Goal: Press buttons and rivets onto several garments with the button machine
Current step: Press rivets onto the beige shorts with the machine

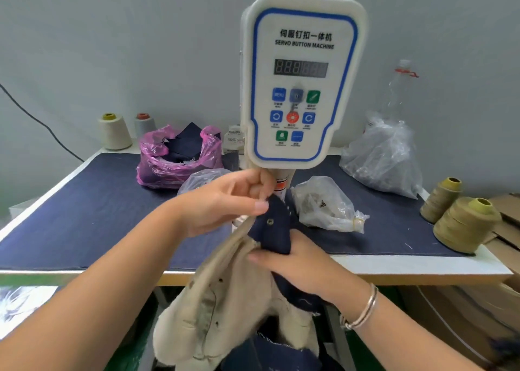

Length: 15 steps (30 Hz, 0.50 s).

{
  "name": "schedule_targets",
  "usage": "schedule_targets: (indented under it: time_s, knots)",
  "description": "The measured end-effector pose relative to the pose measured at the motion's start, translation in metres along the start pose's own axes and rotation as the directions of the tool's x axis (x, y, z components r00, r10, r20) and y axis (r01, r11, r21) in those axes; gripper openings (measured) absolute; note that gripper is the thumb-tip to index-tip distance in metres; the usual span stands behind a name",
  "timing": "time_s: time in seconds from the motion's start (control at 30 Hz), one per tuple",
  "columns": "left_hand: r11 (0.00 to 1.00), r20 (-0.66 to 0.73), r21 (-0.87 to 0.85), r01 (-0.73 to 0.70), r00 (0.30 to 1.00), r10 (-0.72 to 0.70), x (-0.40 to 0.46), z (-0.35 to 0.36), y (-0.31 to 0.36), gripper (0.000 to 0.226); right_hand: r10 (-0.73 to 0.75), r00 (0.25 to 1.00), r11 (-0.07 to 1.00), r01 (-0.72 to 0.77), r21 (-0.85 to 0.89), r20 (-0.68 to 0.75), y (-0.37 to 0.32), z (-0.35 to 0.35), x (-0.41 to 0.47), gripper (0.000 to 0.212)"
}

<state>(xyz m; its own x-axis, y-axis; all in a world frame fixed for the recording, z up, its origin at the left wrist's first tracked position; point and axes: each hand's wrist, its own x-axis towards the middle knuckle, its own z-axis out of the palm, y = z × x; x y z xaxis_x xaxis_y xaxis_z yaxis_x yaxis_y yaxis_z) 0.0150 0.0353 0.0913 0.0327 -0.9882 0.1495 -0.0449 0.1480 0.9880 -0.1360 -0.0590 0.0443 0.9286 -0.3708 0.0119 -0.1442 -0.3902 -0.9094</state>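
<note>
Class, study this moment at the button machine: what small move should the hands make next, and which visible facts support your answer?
Probably lower the navy flap under the button machine head. The left hand pinches its top edge, the right hand holds it from below, and the garment hangs in front of the table rather than on the press point. One fastener already shows on the flap.

The button machine (302,80) stands at the middle of the surface (84,215). Behind it to the left lie a bag of cloth (177,156) and two thread cones (114,131); to its right lie two bags (326,204), with two more cones (464,224) at the right edge. In front of the machine, the left hand (222,201) and the right hand (298,261) hold a garment (239,286) that hangs below the surface's front edge.
</note>
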Motion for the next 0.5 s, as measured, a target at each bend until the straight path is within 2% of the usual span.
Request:
schedule_targets:
  time_s: [0.07,0.1,0.13,0.2,0.27,0.33,0.37,0.43,0.47,0.5]
  knots:
    - [0.995,-0.246,0.094,0.014,0.969,0.009,-0.007,-0.009,0.001,0.044,0.068,0.989,0.975,-0.037,0.22,-0.134,-0.006,-0.002,0.004,0.006]
    - [0.99,-0.308,0.136,0.041,0.951,0.003,-0.014,-0.015,0.001,0.046,0.09,0.982,0.941,-0.029,0.337,-0.166,-0.009,-0.005,0.004,0.005]
    - [0.981,-0.303,0.178,0.08,0.953,-0.022,-0.024,-0.022,0.0,0.046,0.106,0.98,0.893,-0.019,0.449,-0.169,-0.011,-0.009,0.003,0.009]
    - [0.94,-0.18,0.282,0.191,0.973,-0.144,-0.047,-0.03,-0.004,0.052,0.124,0.974,0.805,0.011,0.594,-0.187,-0.015,-0.017,-0.002,0.014]
    - [0.896,-0.065,0.352,0.272,0.962,-0.267,-0.067,-0.028,-0.011,0.07,0.146,0.965,0.774,0.026,0.633,-0.218,-0.016,-0.024,-0.007,0.016]
    - [0.821,-0.067,0.459,0.34,0.935,-0.349,-0.076,-0.018,-0.02,0.081,0.163,0.955,0.763,0.038,0.646,-0.249,-0.018,-0.027,-0.011,0.009]
    - [0.743,-0.134,0.57,0.351,0.932,-0.338,-0.077,-0.015,-0.026,0.076,0.171,0.95,0.76,0.042,0.649,-0.262,-0.018,-0.03,-0.013,0.009]
    - [0.606,-0.301,0.708,0.362,0.931,-0.205,-0.073,-0.014,-0.03,0.039,0.171,0.941,0.776,0.054,0.629,-0.291,-0.016,-0.035,-0.017,0.01]
    - [0.604,-0.381,0.696,0.387,0.913,-0.145,-0.071,-0.016,-0.028,0.023,0.164,0.936,0.789,0.064,0.611,-0.31,-0.015,-0.038,-0.018,0.011]
    - [0.639,-0.43,0.658,0.398,0.895,-0.114,-0.07,-0.02,-0.024,0.019,0.159,0.929,0.801,0.075,0.593,-0.333,-0.013,-0.043,-0.02,0.014]
